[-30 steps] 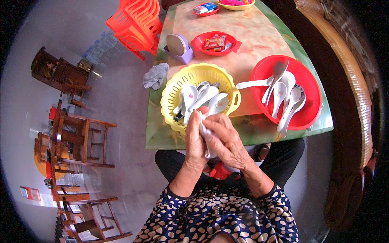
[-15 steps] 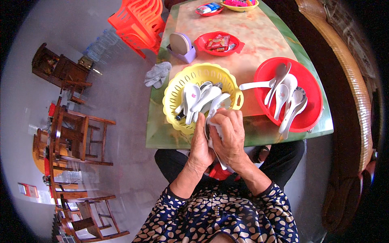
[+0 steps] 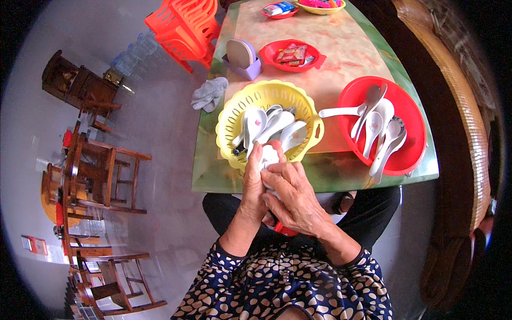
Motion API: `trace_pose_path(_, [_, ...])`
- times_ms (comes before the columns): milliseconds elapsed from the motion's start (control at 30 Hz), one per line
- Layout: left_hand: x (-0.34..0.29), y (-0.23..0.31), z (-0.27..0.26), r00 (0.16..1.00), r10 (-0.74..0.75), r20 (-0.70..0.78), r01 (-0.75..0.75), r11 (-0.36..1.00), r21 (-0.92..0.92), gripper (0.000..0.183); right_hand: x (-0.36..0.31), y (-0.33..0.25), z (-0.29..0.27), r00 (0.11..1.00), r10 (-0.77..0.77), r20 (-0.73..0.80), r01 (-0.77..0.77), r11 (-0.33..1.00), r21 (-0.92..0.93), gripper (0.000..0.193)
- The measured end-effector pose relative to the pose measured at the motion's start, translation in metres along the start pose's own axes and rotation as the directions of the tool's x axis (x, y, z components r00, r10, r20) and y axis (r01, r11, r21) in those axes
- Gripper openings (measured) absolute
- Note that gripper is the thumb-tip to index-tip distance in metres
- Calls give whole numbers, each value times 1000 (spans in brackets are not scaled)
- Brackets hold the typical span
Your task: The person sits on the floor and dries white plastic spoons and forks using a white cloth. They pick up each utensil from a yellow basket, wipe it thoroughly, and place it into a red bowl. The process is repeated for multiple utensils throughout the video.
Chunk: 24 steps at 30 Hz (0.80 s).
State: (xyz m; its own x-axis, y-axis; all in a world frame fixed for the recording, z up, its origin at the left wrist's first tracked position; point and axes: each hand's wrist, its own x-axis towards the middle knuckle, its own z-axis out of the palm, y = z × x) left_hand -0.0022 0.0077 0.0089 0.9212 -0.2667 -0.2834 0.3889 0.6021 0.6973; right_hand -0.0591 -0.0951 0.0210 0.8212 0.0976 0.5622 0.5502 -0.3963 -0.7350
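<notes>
My left hand (image 3: 254,181) and my right hand (image 3: 292,194) are closed together round a bunched white cloth (image 3: 270,156), at the table's near edge. Whatever is wrapped inside the cloth is hidden by my fingers. Just beyond them stands a yellow slotted basket (image 3: 228,104) with a scalloped rim. Several white soup spoons (image 3: 255,122) lie in it, some with dark parts, one showing a small pink mark. To the right, a red basin (image 3: 413,112) holds more white spoons (image 3: 373,128), their handles pointing different ways; one handle sticks out over the left rim.
Farther back on the table (image 3: 330,176) are a red dish (image 3: 271,47) of small packets, a lilac holder (image 3: 248,69) with round discs, and a yellow dish (image 3: 320,9). A grey cloth (image 3: 209,94) hangs at the left edge. Orange plastic chairs (image 3: 184,32) stand beyond.
Both hands have shifted slightly left and turned. The spoon handle that stuck out below my hands is out of sight, and more white cloth shows above my fingers.
</notes>
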Motion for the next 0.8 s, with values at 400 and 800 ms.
trace_pose_path(400, [6,21,-11,972,117,205,-149,978,146,44,-35,-2,-32,963,248,108,-262,759,596,15])
trace_pose_path(800, [-13,7,0,892,372,256,-452,730,512,40,-25,7,11,746,601,287,-580,375,723,37])
